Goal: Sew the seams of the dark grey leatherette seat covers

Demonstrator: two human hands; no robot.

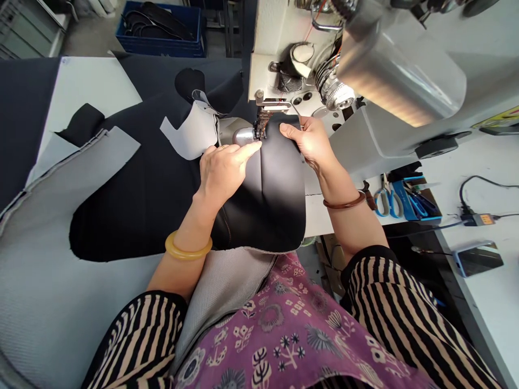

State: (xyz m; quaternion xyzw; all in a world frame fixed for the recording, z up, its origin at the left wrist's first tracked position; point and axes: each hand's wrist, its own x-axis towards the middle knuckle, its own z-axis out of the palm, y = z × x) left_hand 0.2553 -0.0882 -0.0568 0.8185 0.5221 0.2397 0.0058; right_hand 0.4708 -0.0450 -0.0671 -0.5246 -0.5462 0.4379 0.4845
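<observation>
Basically L hand (223, 178) & R hand (306, 143) spread flat on blk panel (271, 200) at sewing machine (292, 70), blue crate (160, 32) behind.

Garment-type sewing workshop: industrial sewing machine (295, 70) set in a white worktable (482, 319), blue-handled scissors (388, 200) alongside, blue crate (160, 32) of cut black pieces behind.

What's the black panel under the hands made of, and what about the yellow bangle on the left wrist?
The black panel looks like synthetic rubber or coated foam sheet: smooth, softly sheened, with grey knit backing showing where it folds. The yellow bangle looks like polished resin or glass, glossy and translucent; the look can't settle which.
</observation>
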